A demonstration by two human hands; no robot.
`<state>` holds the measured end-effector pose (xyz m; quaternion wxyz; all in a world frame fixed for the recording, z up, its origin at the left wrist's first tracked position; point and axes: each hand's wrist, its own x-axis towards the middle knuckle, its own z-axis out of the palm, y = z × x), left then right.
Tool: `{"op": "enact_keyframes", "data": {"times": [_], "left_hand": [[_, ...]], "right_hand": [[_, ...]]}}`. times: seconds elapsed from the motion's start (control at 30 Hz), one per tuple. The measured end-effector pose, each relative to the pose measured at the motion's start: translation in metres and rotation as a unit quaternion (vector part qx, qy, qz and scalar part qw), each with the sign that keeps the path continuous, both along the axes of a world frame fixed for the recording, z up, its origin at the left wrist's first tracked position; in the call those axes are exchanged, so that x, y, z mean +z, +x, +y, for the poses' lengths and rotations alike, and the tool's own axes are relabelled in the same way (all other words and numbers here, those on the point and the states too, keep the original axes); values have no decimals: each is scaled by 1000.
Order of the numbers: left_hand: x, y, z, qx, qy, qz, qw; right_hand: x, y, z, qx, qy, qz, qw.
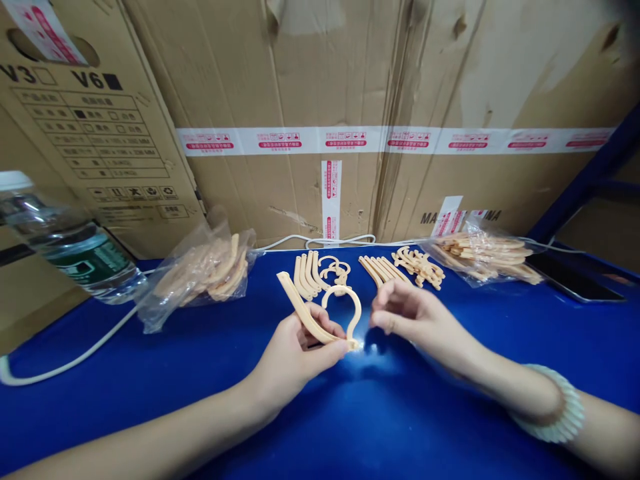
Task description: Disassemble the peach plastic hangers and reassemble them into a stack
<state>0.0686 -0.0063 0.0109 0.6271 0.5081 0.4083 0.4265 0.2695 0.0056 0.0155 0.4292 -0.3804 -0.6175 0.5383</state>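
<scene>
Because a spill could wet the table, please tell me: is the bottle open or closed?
Closed: a white cap sits on top of the bottle. How tightly it is screwed, I cannot tell.

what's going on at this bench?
A person's left hand holds a long, curved beige strip and a beige, hook-shaped piece, their ends meeting at the fingertips; whether they're joined, I can't tell. The right hand hovers with fingers curled above the blue tabletop; anything in its grip isn't visible. More beige strips and hooks lie behind, between two clear plastic bags of beige pieces.
</scene>
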Motion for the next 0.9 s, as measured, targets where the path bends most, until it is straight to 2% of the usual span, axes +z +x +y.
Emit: {"op": "enact_keyframes", "data": {"times": [0.07, 0.13, 0.2, 0.3, 0.37, 0.5, 0.57, 0.77, 0.83, 0.9], "left_hand": [[0, -1, 1, 4, -12, -6, 1000], [0, -1, 1, 2, -18, -16, 1000], [-1, -1, 2, -1, -20, -27, 999], [-2, -1, 3, -4, -19, -32, 999], [-3, -1, 3, -3, -15, -30, 999], [-4, -1, 4, -5, -12, -27, 1000], [-3, -1, 5, -5, -15, -28, 999], [-1, -1, 3, -9, 7, -2, 1000], [-2, -1, 3, -11, 17, 0, 1000], [-2, -1, 3, -15, 20, -2, 1000]], "right_hand": [[5, 15, 12, -45, 59, -46, 996], [8, 30, 25, -78, 155, -130, 976], [10, 41, 35, -78, 284, -239, 925], [9, 48, 43, -40, 434, -383, 815], [7, 47, 44, -18, 470, -438, 766], [1, 44, 42, 18, 481, -494, 724], [-2, 44, 43, 30, 470, -500, 727], [-6, 44, 47, 30, 442, -422, 791], [-5, 43, 46, 19, 431, -371, 823], [-2, 41, 42, -31, 398, -296, 868]]}}
